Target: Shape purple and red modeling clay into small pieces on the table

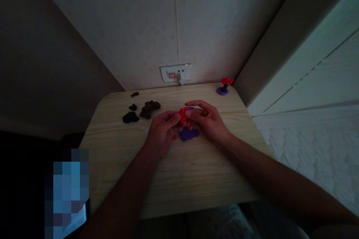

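Observation:
A lump of red modelling clay (183, 115) is pinched between both hands above the middle of the table. My left hand (163, 127) grips its left side with thumb and fingers. On the other side, my right hand (206, 121) holds it between thumb and fingers, with the index finger stretched out. Just below the hands lies a flattened piece of purple clay (188, 134). Beside my left fingers sits a small red bit (174, 137). Some purple shows behind the right fingers, partly hidden.
Brown clay lumps (150, 109) and black clay pieces (130, 117) lie at the table's (179, 179) left. A small clay figure with red top and purple base (223, 89) stands at the back right corner. A wall socket (175, 73) holds a white plug. A lit screen (75, 220) is lower left.

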Demonstrator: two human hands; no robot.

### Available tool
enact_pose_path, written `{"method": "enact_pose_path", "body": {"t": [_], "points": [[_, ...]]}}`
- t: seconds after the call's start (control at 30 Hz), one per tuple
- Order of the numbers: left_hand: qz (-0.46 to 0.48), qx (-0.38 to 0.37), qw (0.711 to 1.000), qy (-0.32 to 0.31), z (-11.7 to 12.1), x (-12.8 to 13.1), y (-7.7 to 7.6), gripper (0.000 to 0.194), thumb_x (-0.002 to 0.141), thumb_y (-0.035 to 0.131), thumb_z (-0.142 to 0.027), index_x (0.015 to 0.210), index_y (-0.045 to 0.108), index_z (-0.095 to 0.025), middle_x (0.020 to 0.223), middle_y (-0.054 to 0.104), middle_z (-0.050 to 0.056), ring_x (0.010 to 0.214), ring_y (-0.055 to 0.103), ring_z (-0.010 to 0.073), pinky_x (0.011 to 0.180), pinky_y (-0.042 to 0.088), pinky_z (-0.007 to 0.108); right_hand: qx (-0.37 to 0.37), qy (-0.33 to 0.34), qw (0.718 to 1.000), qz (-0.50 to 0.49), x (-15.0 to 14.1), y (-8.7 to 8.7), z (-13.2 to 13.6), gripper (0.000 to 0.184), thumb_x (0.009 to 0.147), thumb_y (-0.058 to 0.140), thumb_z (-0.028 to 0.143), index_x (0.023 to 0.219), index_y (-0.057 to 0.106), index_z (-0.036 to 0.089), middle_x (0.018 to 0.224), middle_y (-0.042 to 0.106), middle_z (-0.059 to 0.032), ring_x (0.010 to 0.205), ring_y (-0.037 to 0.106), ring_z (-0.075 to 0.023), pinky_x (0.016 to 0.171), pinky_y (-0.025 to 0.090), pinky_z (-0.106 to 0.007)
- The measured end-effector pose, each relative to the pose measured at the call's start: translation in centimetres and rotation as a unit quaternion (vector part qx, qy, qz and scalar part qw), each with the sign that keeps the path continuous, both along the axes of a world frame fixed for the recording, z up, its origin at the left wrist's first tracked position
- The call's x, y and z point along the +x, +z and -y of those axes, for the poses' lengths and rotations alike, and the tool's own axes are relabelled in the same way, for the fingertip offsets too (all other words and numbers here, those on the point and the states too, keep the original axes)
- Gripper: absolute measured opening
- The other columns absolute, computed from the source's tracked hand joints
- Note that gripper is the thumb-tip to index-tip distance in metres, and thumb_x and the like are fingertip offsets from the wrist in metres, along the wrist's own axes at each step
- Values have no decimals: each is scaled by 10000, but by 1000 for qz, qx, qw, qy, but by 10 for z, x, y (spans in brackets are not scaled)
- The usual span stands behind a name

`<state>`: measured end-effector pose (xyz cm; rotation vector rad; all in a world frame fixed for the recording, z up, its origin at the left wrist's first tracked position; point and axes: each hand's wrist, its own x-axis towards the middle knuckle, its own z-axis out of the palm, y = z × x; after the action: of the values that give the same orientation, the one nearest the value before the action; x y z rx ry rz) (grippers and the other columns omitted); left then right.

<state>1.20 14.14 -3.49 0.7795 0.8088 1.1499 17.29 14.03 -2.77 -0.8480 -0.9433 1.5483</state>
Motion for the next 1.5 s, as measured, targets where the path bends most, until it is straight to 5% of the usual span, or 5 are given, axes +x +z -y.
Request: {"method": "enact_pose_path", "body": {"t": [0.13, 0.37, 0.8, 1.13, 1.5], "points": [[-16, 0, 999, 34, -1, 2, -1, 230, 673, 903, -318, 767, 778, -149, 720, 726, 36, 618, 635, 101, 574, 533, 218, 102, -55, 987, 114, -1, -3, 4, 350, 763, 870, 419, 1032, 750, 230, 828, 791, -16, 670, 725, -152, 638, 620, -284], [-25, 43, 996, 71, 1, -1, -3, 487, 699, 900, -275, 1159, 748, -232, 725, 738, -18, 624, 673, 105, 650, 576, 240, 137, -20, 973, 186, 0, -11, 5, 463, 750, 886, 381, 1168, 764, 226, 982, 822, -54, 835, 776, -201, 838, 644, -355], [-143, 99, 982, 69, -2, -4, -13, 265, 757, 870, -367, 919, 785, -176, 816, 798, 37, 711, 729, 142, 709, 585, 249, 241, 23, 916, 321, 8, -9, 3, 179, 975, 641, 346, 1051, 644, 184, 920, 707, -57, 805, 674, -173, 730, 550, -300], [-188, 180, 964, 49, 3, -3, -3, 268, 834, 794, -367, 1019, 728, -184, 892, 780, 39, 751, 719, 154, 736, 586, 279, 346, 8, 842, 414, 8, -5, 4, 127, 1032, 496, 248, 1026, 597, 171, 921, 673, -73, 812, 615, -174, 750, 478, -304], [-62, 94, 994, 9, 4, -1, -6, 236, 830, 793, -372, 905, 722, -161, 734, 709, 10, 583, 632, 100, 559, 516, 212, 249, 52, 908, 334, 2, -2, 10, 321, 1064, 468, 399, 849, 591, 195, 756, 632, -13, 683, 588, -140, 674, 463, -278]]}}
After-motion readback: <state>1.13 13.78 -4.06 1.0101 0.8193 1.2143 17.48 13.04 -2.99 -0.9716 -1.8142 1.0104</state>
